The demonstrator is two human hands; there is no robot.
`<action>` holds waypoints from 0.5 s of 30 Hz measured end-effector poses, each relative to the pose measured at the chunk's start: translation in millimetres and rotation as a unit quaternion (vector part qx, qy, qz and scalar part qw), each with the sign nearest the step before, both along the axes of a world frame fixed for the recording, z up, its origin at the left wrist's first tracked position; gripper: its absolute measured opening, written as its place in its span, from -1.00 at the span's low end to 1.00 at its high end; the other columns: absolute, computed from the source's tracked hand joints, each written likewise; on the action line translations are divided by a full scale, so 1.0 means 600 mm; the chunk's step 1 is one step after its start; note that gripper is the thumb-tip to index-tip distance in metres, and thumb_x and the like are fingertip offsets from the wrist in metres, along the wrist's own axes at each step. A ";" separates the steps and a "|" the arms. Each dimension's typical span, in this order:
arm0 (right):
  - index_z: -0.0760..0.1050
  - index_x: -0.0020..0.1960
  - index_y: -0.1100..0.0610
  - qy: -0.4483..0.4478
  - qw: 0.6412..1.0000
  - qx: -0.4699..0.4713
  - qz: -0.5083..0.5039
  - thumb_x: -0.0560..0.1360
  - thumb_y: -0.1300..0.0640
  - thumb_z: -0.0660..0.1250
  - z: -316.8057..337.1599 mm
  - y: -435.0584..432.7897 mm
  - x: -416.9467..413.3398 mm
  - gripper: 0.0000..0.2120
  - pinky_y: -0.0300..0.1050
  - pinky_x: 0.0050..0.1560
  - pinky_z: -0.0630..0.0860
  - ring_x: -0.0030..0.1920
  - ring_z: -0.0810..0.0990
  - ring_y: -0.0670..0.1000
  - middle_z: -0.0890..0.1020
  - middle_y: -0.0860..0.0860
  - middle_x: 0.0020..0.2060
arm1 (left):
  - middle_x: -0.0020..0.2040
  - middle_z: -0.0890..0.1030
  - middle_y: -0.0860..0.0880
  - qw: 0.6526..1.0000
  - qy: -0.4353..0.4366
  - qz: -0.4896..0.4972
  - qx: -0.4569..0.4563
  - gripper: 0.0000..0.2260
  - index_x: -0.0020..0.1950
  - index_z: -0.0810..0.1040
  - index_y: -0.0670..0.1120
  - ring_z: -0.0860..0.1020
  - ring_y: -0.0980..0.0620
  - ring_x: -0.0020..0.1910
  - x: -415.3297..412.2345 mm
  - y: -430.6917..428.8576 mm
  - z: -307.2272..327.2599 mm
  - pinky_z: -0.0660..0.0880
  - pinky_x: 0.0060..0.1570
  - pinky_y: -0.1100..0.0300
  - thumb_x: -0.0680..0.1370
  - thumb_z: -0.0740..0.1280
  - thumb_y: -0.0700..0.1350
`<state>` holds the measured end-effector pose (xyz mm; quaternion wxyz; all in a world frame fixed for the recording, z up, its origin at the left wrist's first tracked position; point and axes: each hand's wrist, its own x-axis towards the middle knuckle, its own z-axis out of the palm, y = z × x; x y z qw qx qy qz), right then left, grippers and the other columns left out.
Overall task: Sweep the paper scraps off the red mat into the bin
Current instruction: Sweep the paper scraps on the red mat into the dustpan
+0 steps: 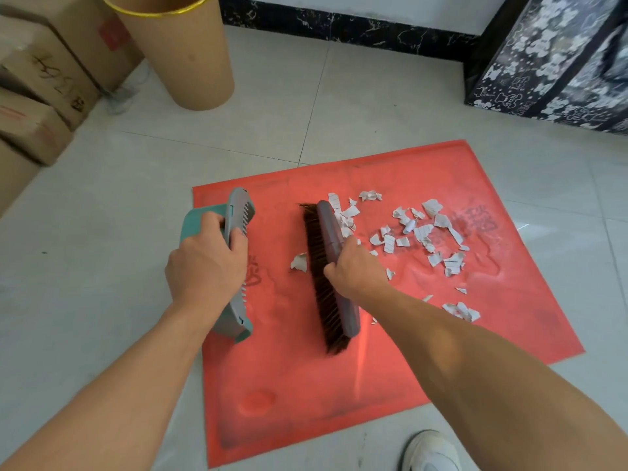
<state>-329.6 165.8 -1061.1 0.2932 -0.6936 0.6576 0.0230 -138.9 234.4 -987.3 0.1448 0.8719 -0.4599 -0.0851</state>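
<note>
Pale floor tiles (pixel 356 107) carry one red mat (pixel 339 385), its corners turned so that one points far and right. Two tools lie on it. One dustpan (pixel 234 260), teal and grey, sits at the mat's left edge, half over the bare floor, with its long axis running near to far. The left hand (pixel 207 263) has its fingers (pixel 212 220) wrapped tight around the dustpan's back. One brush (pixel 328 273) stands just right of it, also lying near to far, bristles facing left toward the dustpan. The right hand (pixel 353 270) is closed over the brush's grey back. A strip of open mat lies between the two tools, with one scrap (pixel 299 261) in it. Several dozen more paper scraps (pixel 421 236), too many to count, are scattered right of the brush, well inside the mat's right edge. One tall cardboard bin (pixel 176 45) stands on the floor far and left, well apart from the mat, beside stacked cardboard boxes (pixel 37 96). One white shoe (pixel 431 452) shows near the mat's near edge.
</note>
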 end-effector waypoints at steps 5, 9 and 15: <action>0.23 0.00 0.14 -0.011 0.998 -0.028 0.047 0.45 0.10 0.25 0.026 -0.005 -0.016 -0.77 -0.05 -0.23 0.31 -0.13 0.52 0.19 0.45 0.05 -0.15 | -0.15 0.59 -0.28 1.000 -0.003 -0.024 0.010 -0.74 0.06 0.41 -0.11 0.54 -0.34 -0.17 -0.020 -0.007 -0.004 0.34 -0.23 0.01 0.59 0.17 0.08; 0.28 -0.01 0.18 -0.127 0.992 -0.013 -0.002 0.46 0.05 0.27 0.024 0.012 0.024 -0.75 -0.05 -0.24 0.36 -0.19 0.48 0.16 0.49 0.11 -0.18 | -0.16 0.58 -0.26 0.999 -0.003 -0.032 0.012 -0.73 0.07 0.39 -0.10 0.52 -0.32 -0.19 -0.021 -0.006 -0.006 0.38 -0.22 -0.01 0.59 0.15 0.10; 0.30 0.14 0.21 -0.137 0.985 0.091 -0.043 0.49 0.03 0.27 -0.020 0.060 0.078 -0.65 -0.05 -0.15 0.36 0.02 0.54 0.26 0.52 0.20 0.01 | -0.20 0.52 -0.23 1.000 0.008 0.001 0.014 -0.72 0.14 0.41 -0.08 0.49 -0.30 -0.19 0.006 0.001 0.002 0.36 -0.20 -0.01 0.59 0.16 0.10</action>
